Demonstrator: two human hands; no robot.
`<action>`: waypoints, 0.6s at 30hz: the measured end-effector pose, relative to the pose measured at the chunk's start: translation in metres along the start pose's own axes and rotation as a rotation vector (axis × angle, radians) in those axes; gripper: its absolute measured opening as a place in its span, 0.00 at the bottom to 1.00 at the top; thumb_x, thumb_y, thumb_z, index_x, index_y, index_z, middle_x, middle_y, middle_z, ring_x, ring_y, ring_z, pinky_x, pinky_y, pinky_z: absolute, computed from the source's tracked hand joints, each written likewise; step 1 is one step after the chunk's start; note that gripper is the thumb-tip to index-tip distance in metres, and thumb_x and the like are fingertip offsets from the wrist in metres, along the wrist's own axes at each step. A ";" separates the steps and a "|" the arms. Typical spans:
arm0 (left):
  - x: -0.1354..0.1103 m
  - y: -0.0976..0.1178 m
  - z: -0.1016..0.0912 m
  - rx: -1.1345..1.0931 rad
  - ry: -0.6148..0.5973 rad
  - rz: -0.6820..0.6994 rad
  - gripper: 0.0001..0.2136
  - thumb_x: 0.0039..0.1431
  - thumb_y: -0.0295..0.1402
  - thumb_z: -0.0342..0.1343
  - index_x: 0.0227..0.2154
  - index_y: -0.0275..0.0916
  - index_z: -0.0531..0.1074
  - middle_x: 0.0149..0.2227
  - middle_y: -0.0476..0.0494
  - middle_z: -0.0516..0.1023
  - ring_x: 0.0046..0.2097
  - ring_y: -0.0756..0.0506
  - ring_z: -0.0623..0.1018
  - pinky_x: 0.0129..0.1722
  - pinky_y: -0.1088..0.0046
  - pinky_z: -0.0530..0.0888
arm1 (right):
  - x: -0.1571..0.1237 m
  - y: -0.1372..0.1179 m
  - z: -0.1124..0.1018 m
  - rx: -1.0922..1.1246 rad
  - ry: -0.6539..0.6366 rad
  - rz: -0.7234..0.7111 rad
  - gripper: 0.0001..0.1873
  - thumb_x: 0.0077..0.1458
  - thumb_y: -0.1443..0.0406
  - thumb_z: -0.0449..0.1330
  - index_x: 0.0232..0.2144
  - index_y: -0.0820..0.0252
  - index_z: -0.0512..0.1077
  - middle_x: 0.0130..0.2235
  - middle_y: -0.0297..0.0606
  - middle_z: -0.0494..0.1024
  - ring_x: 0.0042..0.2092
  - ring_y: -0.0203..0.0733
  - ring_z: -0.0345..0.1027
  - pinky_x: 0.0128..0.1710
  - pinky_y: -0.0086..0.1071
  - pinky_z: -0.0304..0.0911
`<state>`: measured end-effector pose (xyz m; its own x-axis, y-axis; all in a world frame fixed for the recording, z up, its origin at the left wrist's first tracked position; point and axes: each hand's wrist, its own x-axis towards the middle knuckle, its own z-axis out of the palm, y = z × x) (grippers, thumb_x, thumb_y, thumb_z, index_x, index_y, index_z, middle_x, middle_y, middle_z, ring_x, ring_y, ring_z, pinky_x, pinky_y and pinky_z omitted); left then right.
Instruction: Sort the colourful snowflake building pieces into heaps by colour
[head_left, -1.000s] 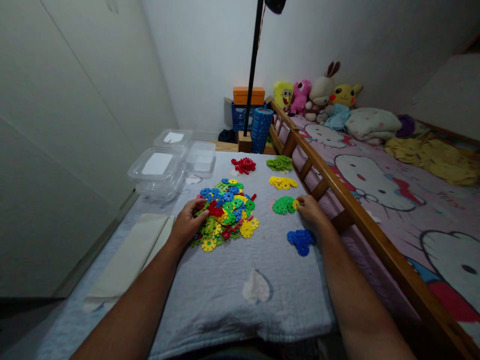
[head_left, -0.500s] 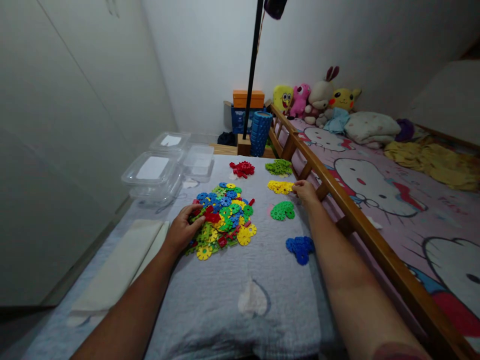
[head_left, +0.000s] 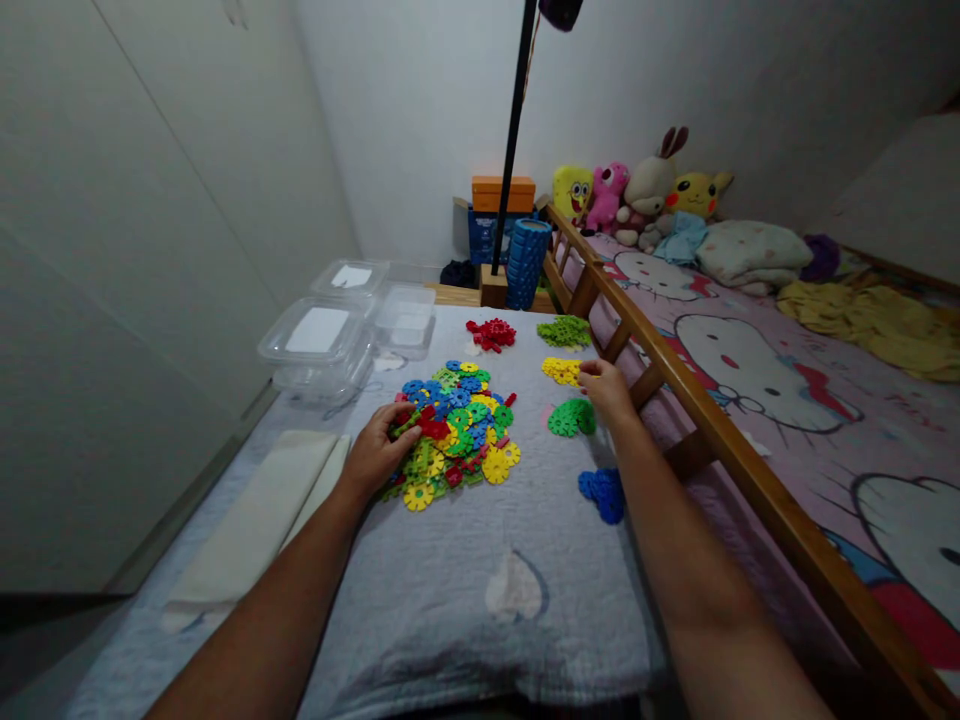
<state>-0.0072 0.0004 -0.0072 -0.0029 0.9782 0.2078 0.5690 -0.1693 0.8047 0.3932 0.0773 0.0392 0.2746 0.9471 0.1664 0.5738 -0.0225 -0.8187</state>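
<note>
A mixed pile of coloured plastic snowflake discs [head_left: 461,420] lies on a grey quilt [head_left: 480,560]. My left hand [head_left: 379,450] rests on the pile's left edge, with thumb and fingers pinched round a disc there. Sorted heaps lie to the right: red [head_left: 491,333], light green [head_left: 562,330], yellow [head_left: 559,370], dark green [head_left: 570,417] and blue [head_left: 602,490]. My right hand [head_left: 609,392] is curled with its fingertips at the right edge of the yellow heap. What those fingers hold is hidden.
Clear plastic containers [head_left: 322,345] with lids stand at the back left, and a folded white cloth [head_left: 259,515] lies at the left. A wooden bed rail [head_left: 697,410] runs along the right. Behind are a black pole [head_left: 514,150], a blue foam roller [head_left: 527,262] and plush toys [head_left: 637,190].
My right hand carried a yellow disc from beside the dark green heap up to the yellow heap. My left hand stayed on the mixed pile, its fingers closing on a disc.
</note>
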 end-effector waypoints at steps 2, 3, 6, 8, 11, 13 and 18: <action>0.000 0.002 0.000 -0.008 0.004 0.002 0.22 0.54 0.48 0.56 0.48 0.43 0.74 0.54 0.41 0.75 0.56 0.39 0.74 0.61 0.58 0.67 | -0.030 -0.011 0.008 0.003 -0.147 -0.035 0.13 0.47 0.63 0.57 0.36 0.61 0.74 0.34 0.36 0.77 0.33 0.39 0.70 0.36 0.32 0.66; 0.000 0.002 0.000 -0.013 0.010 0.003 0.21 0.54 0.48 0.56 0.48 0.43 0.74 0.54 0.41 0.75 0.56 0.39 0.74 0.61 0.58 0.67 | -0.047 -0.015 0.014 -0.011 -0.255 -0.061 0.12 0.48 0.64 0.57 0.36 0.61 0.74 0.33 0.36 0.77 0.34 0.39 0.70 0.36 0.32 0.65; -0.001 0.003 0.000 -0.030 0.044 -0.004 0.21 0.54 0.47 0.56 0.47 0.42 0.73 0.54 0.41 0.74 0.57 0.38 0.73 0.61 0.58 0.66 | -0.094 -0.026 0.033 -0.169 -0.474 -0.205 0.09 0.51 0.65 0.59 0.36 0.60 0.75 0.34 0.36 0.76 0.36 0.39 0.69 0.40 0.32 0.63; -0.001 0.003 0.000 -0.039 0.064 -0.013 0.21 0.54 0.47 0.56 0.47 0.42 0.73 0.54 0.41 0.74 0.57 0.38 0.73 0.61 0.58 0.67 | -0.117 -0.030 0.045 -0.288 -0.469 -0.285 0.08 0.53 0.66 0.60 0.36 0.60 0.75 0.37 0.38 0.75 0.40 0.41 0.68 0.43 0.33 0.61; -0.001 0.003 0.000 -0.049 0.073 -0.017 0.21 0.54 0.46 0.56 0.47 0.41 0.73 0.54 0.40 0.74 0.57 0.38 0.73 0.61 0.58 0.67 | -0.134 -0.033 0.057 -0.413 -0.398 -0.315 0.07 0.55 0.65 0.61 0.38 0.60 0.75 0.39 0.40 0.72 0.44 0.44 0.65 0.47 0.34 0.59; -0.001 0.002 0.000 -0.046 0.069 -0.017 0.21 0.54 0.46 0.56 0.47 0.41 0.73 0.54 0.40 0.74 0.57 0.38 0.73 0.61 0.58 0.67 | -0.137 -0.034 0.061 -0.442 -0.377 -0.307 0.08 0.55 0.66 0.61 0.39 0.59 0.74 0.41 0.41 0.71 0.46 0.45 0.64 0.48 0.34 0.59; 0.001 0.001 0.002 -0.053 0.063 -0.014 0.21 0.53 0.47 0.57 0.46 0.41 0.73 0.54 0.40 0.74 0.57 0.38 0.73 0.61 0.58 0.67 | -0.131 -0.032 0.062 -0.378 -0.393 -0.284 0.05 0.52 0.67 0.62 0.34 0.58 0.70 0.38 0.38 0.70 0.43 0.43 0.64 0.45 0.34 0.58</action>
<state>-0.0056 0.0013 -0.0074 -0.0634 0.9711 0.2300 0.5241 -0.1637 0.8358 0.2912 -0.0258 0.0094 -0.1925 0.9784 0.0753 0.8365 0.2037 -0.5087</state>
